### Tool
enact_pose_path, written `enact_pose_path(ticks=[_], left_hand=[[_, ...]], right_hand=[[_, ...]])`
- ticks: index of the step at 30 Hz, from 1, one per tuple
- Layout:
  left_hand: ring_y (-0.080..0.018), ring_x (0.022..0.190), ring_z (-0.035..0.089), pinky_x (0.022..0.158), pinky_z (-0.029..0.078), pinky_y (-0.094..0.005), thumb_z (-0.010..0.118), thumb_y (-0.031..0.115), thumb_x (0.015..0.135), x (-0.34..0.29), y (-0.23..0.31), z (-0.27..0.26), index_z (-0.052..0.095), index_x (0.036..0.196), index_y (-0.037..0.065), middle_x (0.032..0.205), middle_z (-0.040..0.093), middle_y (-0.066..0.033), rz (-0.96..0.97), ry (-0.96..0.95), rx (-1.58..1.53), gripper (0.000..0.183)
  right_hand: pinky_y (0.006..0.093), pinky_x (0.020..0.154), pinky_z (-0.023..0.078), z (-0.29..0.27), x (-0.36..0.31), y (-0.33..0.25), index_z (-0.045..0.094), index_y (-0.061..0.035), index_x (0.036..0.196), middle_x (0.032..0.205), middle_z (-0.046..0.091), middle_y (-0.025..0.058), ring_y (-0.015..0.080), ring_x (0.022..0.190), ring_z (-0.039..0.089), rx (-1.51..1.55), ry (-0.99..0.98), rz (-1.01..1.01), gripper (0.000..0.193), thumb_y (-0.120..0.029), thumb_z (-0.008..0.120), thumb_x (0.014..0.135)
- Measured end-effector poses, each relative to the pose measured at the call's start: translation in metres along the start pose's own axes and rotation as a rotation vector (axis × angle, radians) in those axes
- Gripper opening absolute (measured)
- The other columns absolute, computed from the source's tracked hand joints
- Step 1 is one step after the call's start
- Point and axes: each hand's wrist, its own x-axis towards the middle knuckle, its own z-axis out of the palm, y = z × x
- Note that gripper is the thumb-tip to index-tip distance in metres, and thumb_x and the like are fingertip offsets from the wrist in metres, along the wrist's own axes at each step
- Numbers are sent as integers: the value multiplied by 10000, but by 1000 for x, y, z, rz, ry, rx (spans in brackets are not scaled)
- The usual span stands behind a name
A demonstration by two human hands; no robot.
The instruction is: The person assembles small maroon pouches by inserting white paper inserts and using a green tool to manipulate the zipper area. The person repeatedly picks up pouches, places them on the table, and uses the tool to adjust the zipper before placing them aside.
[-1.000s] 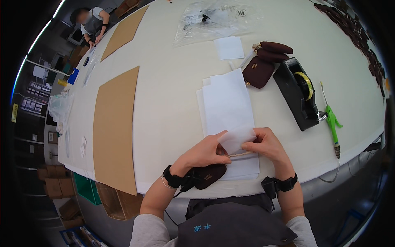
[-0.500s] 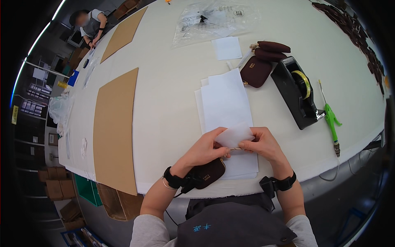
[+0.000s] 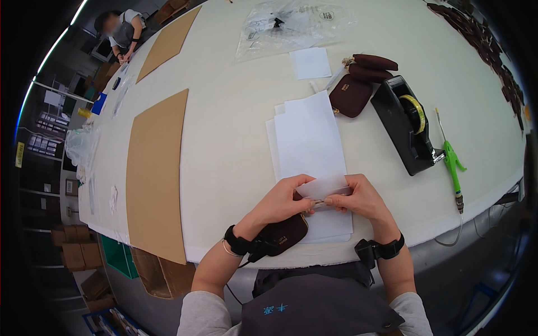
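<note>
A small white paper sheet (image 3: 324,186) is pinched between my two hands near the table's front edge. My left hand (image 3: 278,200) is closed on its left side and my right hand (image 3: 365,199) on its right. Along the sheet's near edge, between my thumbs, runs a thin pale strip or cord (image 3: 319,202); its exact kind is hard to make out. Below my left hand lies a dark brown zip pouch (image 3: 288,236), partly covered by my wrist and its black band. Under my hands is a stack of white paper sheets (image 3: 308,134).
Beyond the stack lie more brown pouches (image 3: 351,96). To their right are a black tape dispenser (image 3: 400,134) and a green air gun (image 3: 451,165) with a hose. Cardboard sheets (image 3: 157,179) lie left, a clear plastic bag (image 3: 291,25) far off. A person (image 3: 124,33) stands far left.
The paper between my hands has tipped or folded down, so less of it shows. My right fingers have shifted slightly inward, closer to my left thumb.
</note>
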Motion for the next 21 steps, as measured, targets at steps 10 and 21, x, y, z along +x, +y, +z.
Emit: enact_pose_path(ticks=[10, 21], left_hand=[[-145, 712, 659, 666, 518, -261, 624, 52, 824, 0, -2, -2, 634, 975, -69, 831, 675, -96, -67, 19, -10, 194], [-92, 757, 611, 708, 462, -198, 619, 100, 866, 1, -8, -14, 655, 904, -7, 827, 664, -51, -112, -114, -273, 120]], right_hand=[[205, 494, 450, -1, -2, -2, 680, -17, 950, 693, 621, 15, 61, 559, 545, -8, -52, -64, 194, -130, 728, 799], [214, 605, 400, -4, -1, -3, 616, -12, 807, 696, 563, -15, 60, 653, 496, -113, -96, -199, 106, 35, 570, 724]])
